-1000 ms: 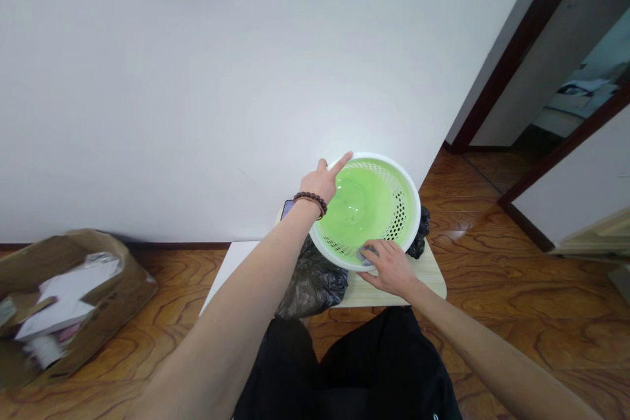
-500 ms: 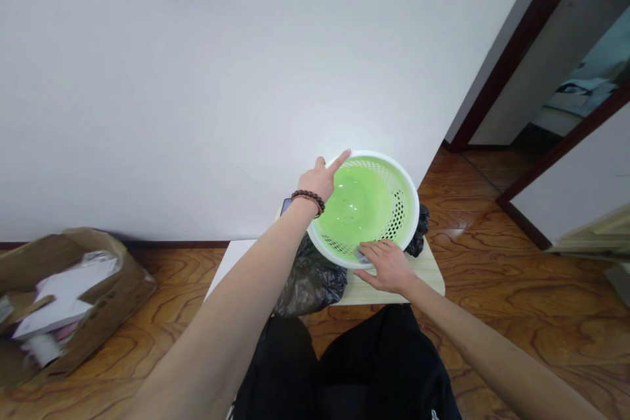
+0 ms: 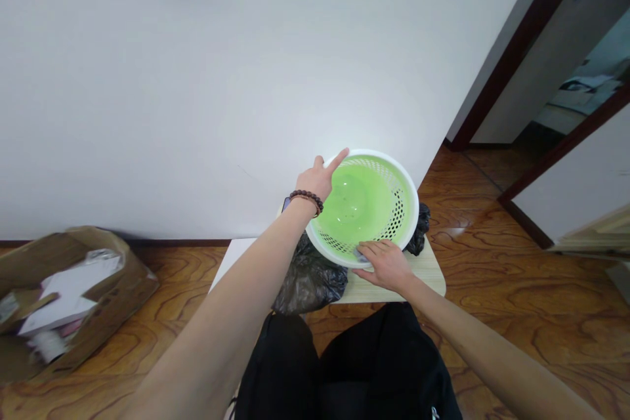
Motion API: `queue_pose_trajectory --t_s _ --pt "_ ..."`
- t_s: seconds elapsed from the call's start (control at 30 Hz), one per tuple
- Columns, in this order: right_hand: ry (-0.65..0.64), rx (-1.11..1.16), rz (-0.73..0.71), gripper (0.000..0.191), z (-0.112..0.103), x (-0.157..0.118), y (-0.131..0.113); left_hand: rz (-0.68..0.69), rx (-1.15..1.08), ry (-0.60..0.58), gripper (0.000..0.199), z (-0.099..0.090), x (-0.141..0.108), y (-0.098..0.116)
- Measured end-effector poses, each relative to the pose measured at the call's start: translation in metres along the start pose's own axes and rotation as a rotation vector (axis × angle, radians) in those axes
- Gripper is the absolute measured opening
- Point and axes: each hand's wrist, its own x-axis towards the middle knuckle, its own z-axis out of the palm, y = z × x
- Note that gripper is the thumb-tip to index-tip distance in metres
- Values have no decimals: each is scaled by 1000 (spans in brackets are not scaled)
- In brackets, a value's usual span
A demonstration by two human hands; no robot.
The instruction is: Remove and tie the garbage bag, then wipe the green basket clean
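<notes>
A round green basket (image 3: pixel 364 200) with a white rim and perforated sides is tilted above a small light wood table (image 3: pixel 428 275). My left hand (image 3: pixel 317 180) grips its upper left rim, index finger stretched along the edge. At the near rim, my right hand (image 3: pixel 386 264) has its fingers inside and its thumb outside, pressing a small greyish cloth-like piece (image 3: pixel 361 254) against the wall. A black plastic bag (image 3: pixel 312 279) lies under the basket's left side, and another black bag (image 3: pixel 420 231) shows at its right.
A white wall (image 3: pixel 197 92) rises behind the table. On the wooden floor at the left is an open cardboard box (image 3: pixel 115 302) with papers and packaging. Part of a phone (image 3: pixel 286 203) shows beside my left wrist. A doorway stands at the right.
My left hand and the basket have shifted very slightly left. Both hands keep the same hold, and the view has moved a little.
</notes>
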Motion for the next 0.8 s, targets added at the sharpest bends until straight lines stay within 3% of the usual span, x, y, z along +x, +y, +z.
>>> queue_pose_trajectory --t_s 0.3,0.8 --pt "-29 53 5 52 -4 -2 -1 31 0 65 64 -3 -5 3" --pt "-42 26 30 51 6 -1 -3 28 11 26 64 3 -5 -3"
